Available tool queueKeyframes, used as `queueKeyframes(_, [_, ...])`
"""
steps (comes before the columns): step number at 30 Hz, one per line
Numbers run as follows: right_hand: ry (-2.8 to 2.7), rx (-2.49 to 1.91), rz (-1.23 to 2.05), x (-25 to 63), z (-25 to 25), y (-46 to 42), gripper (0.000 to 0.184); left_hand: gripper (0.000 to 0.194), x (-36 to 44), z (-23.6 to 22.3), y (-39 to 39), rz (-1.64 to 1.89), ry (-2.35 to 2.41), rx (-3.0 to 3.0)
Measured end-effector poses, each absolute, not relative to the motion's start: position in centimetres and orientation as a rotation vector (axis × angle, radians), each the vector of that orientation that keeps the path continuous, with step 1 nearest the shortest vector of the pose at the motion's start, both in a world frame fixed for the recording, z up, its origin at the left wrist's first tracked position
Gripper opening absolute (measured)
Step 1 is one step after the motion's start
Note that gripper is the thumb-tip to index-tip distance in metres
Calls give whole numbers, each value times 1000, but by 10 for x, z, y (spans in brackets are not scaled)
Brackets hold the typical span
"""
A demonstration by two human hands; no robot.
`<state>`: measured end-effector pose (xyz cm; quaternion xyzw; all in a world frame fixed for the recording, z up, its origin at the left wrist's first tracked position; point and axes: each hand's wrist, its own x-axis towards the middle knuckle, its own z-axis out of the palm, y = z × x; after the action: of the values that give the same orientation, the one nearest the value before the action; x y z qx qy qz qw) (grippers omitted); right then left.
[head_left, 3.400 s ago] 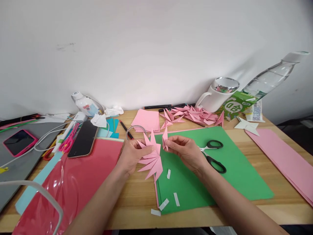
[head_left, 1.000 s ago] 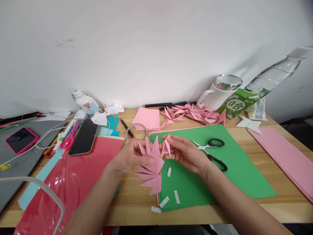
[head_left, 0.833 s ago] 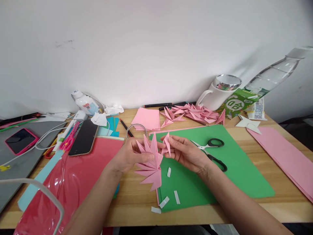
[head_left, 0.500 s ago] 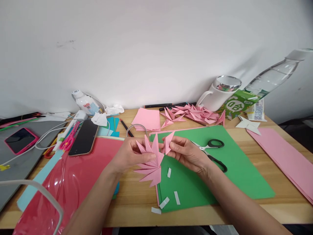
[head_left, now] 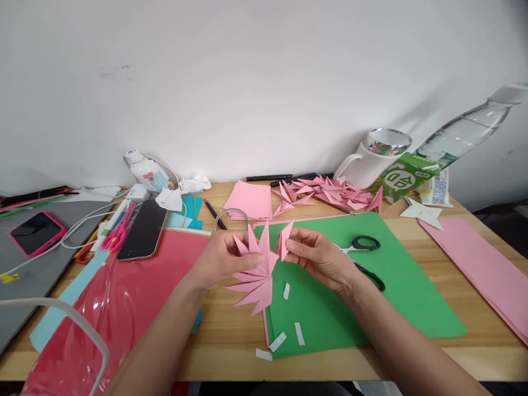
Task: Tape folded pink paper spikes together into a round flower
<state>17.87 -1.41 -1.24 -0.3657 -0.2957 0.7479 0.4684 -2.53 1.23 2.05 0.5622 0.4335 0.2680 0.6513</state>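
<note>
Between thumb and fingers, my left hand pinches a fan of joined pink folded paper pieces, its points spreading left, up and down. My right hand grips a single pink folded paper piece by its right side, just right of the fan. The two are very close; whether they touch I cannot tell. Beneath the hands lies a green paper sheet with pink sheets under its left edge. Scissors with black handles rest on the green sheet, partly hidden behind my right hand and forearm.
Loose folded pink pieces are heaped near the wall beside a white mug. Pink paper squares lie left of the heap. White paper strips sit at the front. A phone and red packet are on the left.
The single pink piece in my right hand has turned slightly and looks narrower. My left hand keeps its hold on the fan. The whole view has shifted a little.
</note>
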Motion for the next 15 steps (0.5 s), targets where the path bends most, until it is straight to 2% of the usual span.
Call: queueKeyframes(15, [-620,-1026,1766,170,-16,-15,26,24,-23,12,14,630,1077,1311])
